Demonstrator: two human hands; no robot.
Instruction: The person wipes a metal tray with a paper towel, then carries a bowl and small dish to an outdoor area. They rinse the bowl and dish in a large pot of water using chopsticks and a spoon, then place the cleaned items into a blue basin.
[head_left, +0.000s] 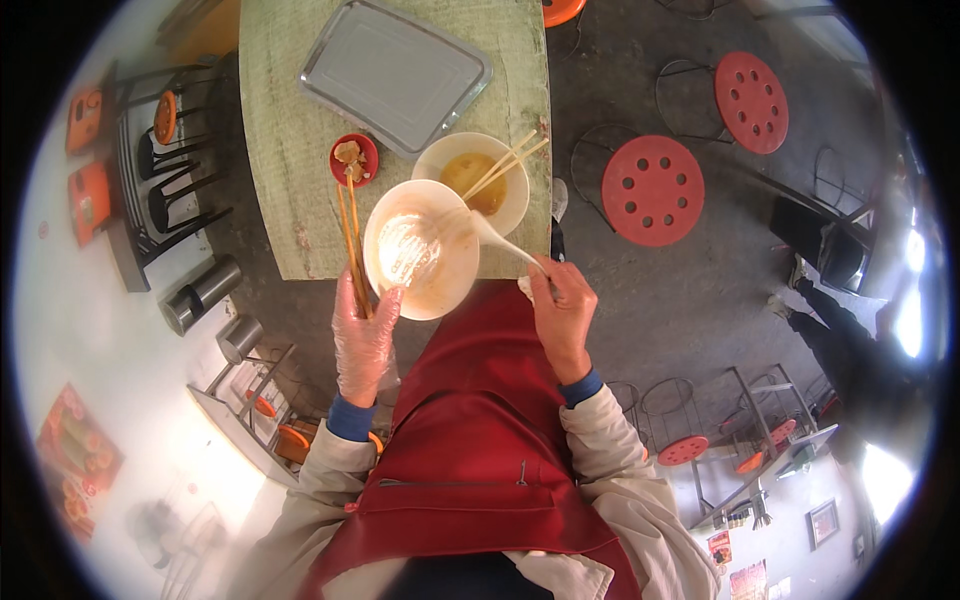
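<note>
My left hand (361, 345), in a clear plastic glove, grips a white bowl (442, 296) by its rim, thumb over the edge. The bowl is tipped and its inside looks smeared with residue. Pinned along its left side in the same hand are wooden chopsticks (351, 244). My right hand (564, 311) holds a white soup spoon (504, 238) by the handle, its head at the bowl's right rim. Something white and crumpled (526, 289) shows by the right fingers. Behind stands a second bowl (429, 159) with yellowish broth (471, 180) and pale chopsticks (504, 171) across it.
On the greenish table (277, 90) lie a metal tray (397, 71) and a small red dish (339, 166) with food scraps (349, 154). Red stools (652, 191) stand to the right. A shoe (559, 199) shows beside the table. A person's legs (817, 322) are at far right.
</note>
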